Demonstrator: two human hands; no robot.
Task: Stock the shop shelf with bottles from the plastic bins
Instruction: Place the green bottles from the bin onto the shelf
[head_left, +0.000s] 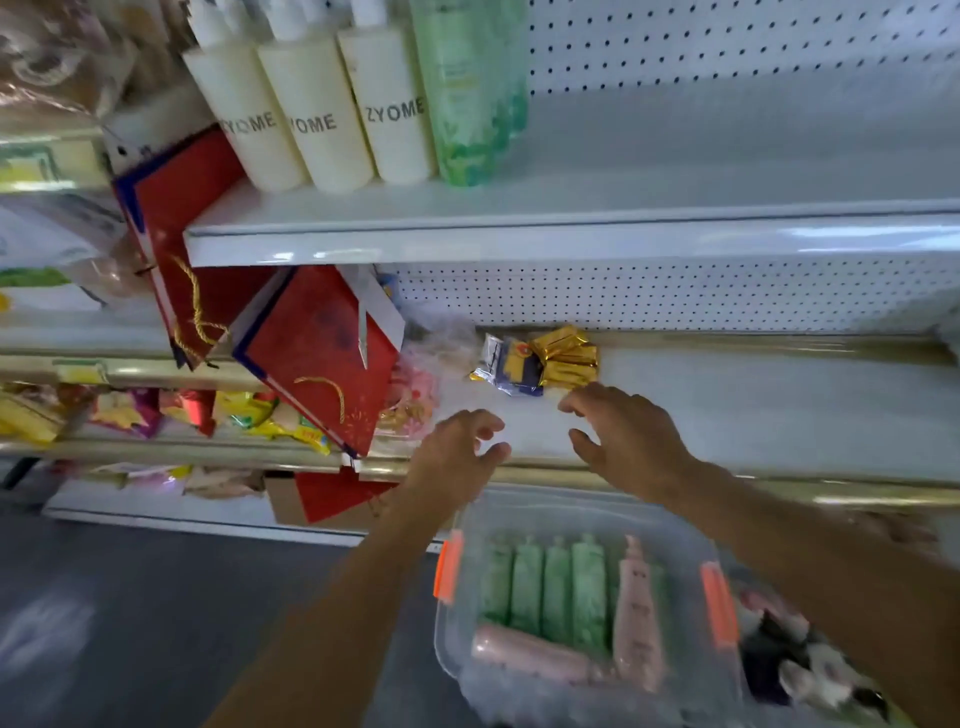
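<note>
Bottles: green tubes (545, 587) and pink ones (638, 618) lie in the clear bin (519, 519), below and nearer than both hands. Light, stiff, smooth plastic, probably slick; grip mid-body. Left hand (457, 457) and right hand (631, 441) fingers loosely curled, empty, over the lower shelf (753, 405), gold packets (563, 356) just beyond

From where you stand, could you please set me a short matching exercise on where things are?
Things:
1. cream bottles
2. gold packets
3. pink bottles
4. red gift bag

Places:
A. in the clear bin
B. upper shelf
C. leaning, left of both hands
D. lower shelf, beyond the right hand

Pairs: 1-B, 2-D, 3-A, 4-C
</note>
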